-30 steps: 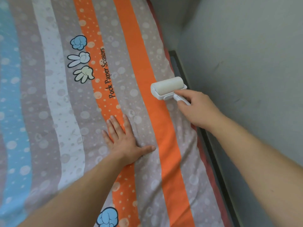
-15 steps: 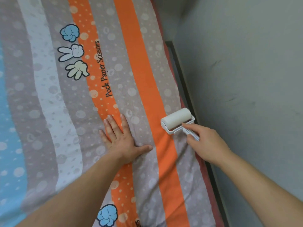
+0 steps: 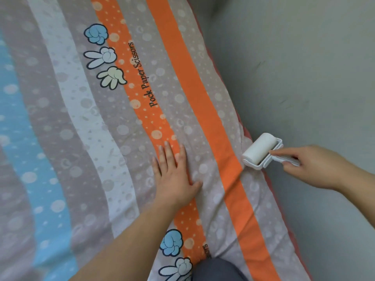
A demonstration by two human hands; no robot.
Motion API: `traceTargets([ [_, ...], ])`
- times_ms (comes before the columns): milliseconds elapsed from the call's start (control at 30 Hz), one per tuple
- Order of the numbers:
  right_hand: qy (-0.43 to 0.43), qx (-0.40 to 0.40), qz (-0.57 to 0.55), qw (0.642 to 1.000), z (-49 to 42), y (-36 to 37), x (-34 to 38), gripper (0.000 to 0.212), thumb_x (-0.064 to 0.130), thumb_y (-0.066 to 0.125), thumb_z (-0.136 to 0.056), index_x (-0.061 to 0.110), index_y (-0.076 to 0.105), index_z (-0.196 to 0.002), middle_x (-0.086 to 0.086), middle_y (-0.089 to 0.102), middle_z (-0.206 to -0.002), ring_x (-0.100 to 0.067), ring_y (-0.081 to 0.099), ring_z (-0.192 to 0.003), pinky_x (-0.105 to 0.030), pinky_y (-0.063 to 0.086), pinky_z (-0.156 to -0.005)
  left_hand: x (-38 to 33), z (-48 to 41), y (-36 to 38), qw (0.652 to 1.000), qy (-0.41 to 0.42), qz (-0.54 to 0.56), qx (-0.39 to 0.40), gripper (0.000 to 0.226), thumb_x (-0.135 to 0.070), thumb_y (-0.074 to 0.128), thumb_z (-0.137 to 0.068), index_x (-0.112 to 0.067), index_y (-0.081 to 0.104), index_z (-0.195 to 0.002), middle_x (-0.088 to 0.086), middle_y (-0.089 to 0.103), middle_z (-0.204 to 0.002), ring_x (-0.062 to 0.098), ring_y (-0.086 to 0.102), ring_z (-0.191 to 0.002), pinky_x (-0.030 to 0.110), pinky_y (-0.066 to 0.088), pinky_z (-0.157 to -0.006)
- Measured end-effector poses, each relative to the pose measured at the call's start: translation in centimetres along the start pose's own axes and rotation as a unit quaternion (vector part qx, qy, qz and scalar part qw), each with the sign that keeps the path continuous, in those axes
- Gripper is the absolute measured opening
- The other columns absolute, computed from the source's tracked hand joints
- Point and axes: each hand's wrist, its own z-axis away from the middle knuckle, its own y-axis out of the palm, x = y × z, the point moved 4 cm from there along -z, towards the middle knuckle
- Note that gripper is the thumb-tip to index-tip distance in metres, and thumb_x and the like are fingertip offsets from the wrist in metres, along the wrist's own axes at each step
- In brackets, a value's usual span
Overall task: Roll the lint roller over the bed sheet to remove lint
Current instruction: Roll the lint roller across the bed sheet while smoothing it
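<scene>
Roller (image 3: pixel 259 151) sits at the sheet's (image 3: pixel 81 138) right edge, just beside the plain orange stripe (image 3: pixel 203 102) and close to the wall (image 3: pixel 304 78); whether its white drum presses the cloth is hard to tell. The right hand (image 3: pixel 310 167) grips the handle, which is mostly hidden in the fist, with the forefinger stretched toward the frame. The left hand (image 3: pixel 174 175) lies flat on the sheet, fingers straight and slightly spread, holding nothing. A dark blue cloth shape (image 3: pixel 217 269) is cut off by the bottom edge.
</scene>
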Motion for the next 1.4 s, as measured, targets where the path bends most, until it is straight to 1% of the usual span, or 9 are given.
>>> traceTargets([
  [100, 0.029, -0.038, -0.007, 0.999, 1.9, -0.4, 1.8, 0.045, 0.033, 0.054, -0.090, 0.049, 0.052, -0.132, 0.005, 0.069, -0.109, -0.018, 0.053, -0.077, -0.026, 0.033, -0.056, 0.7, 1.8, 0.6, 1.000, 0.014, -0.014, 0.014, 0.111, -0.061, 0.057, -0.087, -0.027, -0.023, -0.157, 0.008, -0.044, -0.157, 0.028, -0.044, -0.143, 0.053, -0.018, -0.121],
  [167, 0.034, -0.069, -0.018, 0.997, 2.7, 0.0, 3.2, 0.047, 0.032, 0.051, -0.090, 0.050, 0.050, -0.133, 0.002, 0.068, -0.116, -0.025, 0.061, -0.094, -0.029, 0.039, -0.064, 1.0, 2.6, 0.8, 0.999, 0.020, -0.030, 0.005, 0.108, -0.061, 0.053, -0.090, -0.024, -0.023, -0.157, 0.009, -0.043, -0.157, 0.029, -0.042, -0.144, 0.053, -0.019, -0.120],
  [300, -0.007, -0.089, -0.060, 0.994, 2.7, 1.7, 6.2, 0.051, 0.029, 0.050, -0.092, 0.045, 0.042, -0.141, -0.002, 0.061, -0.130, -0.029, 0.058, -0.111, -0.036, 0.048, -0.080, 0.8, 3.6, 2.0, 1.000, 0.017, -0.024, -0.005, 0.109, -0.062, 0.052, -0.089, -0.023, -0.023, -0.157, 0.010, -0.039, -0.160, 0.028, -0.042, -0.144, 0.053, -0.021, -0.119],
  [567, -0.092, -0.093, -0.105, 0.986, -0.7, 5.6, 9.0, 0.055, 0.029, 0.049, -0.090, 0.044, 0.040, -0.142, -0.005, 0.058, -0.133, -0.030, 0.056, -0.116, -0.042, 0.049, -0.091, 1.2, 3.0, 4.3, 0.999, -0.005, -0.024, -0.020, 0.127, -0.086, 0.048, -0.076, -0.026, -0.034, -0.152, 0.004, -0.050, -0.152, 0.022, -0.051, -0.137, 0.053, -0.027, -0.115],
  [833, -0.098, -0.087, -0.094, 0.987, 1.8, 9.2, 4.0, 0.045, 0.029, 0.047, -0.089, 0.045, 0.049, -0.131, -0.003, 0.063, -0.123, -0.029, 0.057, -0.109, -0.039, 0.051, -0.084, 0.8, 3.4, 4.8, 0.995, -0.008, -0.056, -0.079, 0.138, -0.102, 0.042, -0.058, -0.030, -0.024, -0.157, 0.000, -0.037, -0.161, 0.017, -0.041, -0.144, 0.049, -0.024, -0.118],
  [967, -0.120, -0.077, -0.074, 0.987, 3.9, 11.3, 1.1, 0.043, 0.025, 0.044, -0.091, 0.041, 0.048, -0.131, -0.006, 0.063, -0.120, -0.030, 0.060, -0.103, -0.037, 0.048, -0.078, -0.4, 5.0, 5.5, 0.991, -0.071, -0.087, -0.075, 0.141, -0.103, 0.039, -0.054, -0.028, -0.022, -0.157, 0.001, -0.031, -0.164, 0.021, -0.032, -0.149, 0.053, -0.014, -0.122],
  [1200, -0.144, -0.048, -0.053, 0.987, 6.7, 13.4, -3.2, 0.046, 0.020, 0.039, -0.091, 0.039, 0.046, -0.132, -0.003, 0.063, -0.116, -0.028, 0.060, -0.098, -0.033, 0.042, -0.070, -3.9, 9.4, 8.9, 0.972, -0.203, -0.099, -0.066, 0.142, -0.096, 0.055, -0.059, -0.030, -0.024, -0.156, 0.002, -0.033, -0.163, 0.026, -0.027, -0.152, 0.066, -0.006, -0.119],
  [1300, -0.145, -0.043, -0.047, 0.987, 7.6, 13.5, -4.5, 0.043, 0.018, 0.039, -0.088, 0.038, 0.050, -0.125, -0.001, 0.063, -0.106, -0.026, 0.055, -0.083, -0.032, 0.039, -0.063, -4.7, 9.5, 9.2, 0.966, -0.231, -0.096, -0.059, 0.145, -0.096, 0.057, -0.057, -0.030, -0.027, -0.155, 0.002, -0.034, -0.163, 0.026, -0.027, -0.152, 0.070, -0.006, -0.117],
  [1400, -0.139, -0.025, -0.031, 0.990, 8.2, 13.3, -5.5, 0.036, 0.022, 0.040, -0.088, 0.038, 0.051, -0.119, 0.001, 0.062, -0.101, -0.026, 0.056, -0.083, -0.032, 0.040, -0.061, -4.9, 9.6, 9.2, 0.966, -0.240, -0.089, -0.045, 0.147, -0.095, 0.059, -0.056, -0.031, -0.028, -0.154, 0.002, -0.036, -0.162, 0.026, -0.028, -0.151, 0.073, -0.006, -0.115],
])
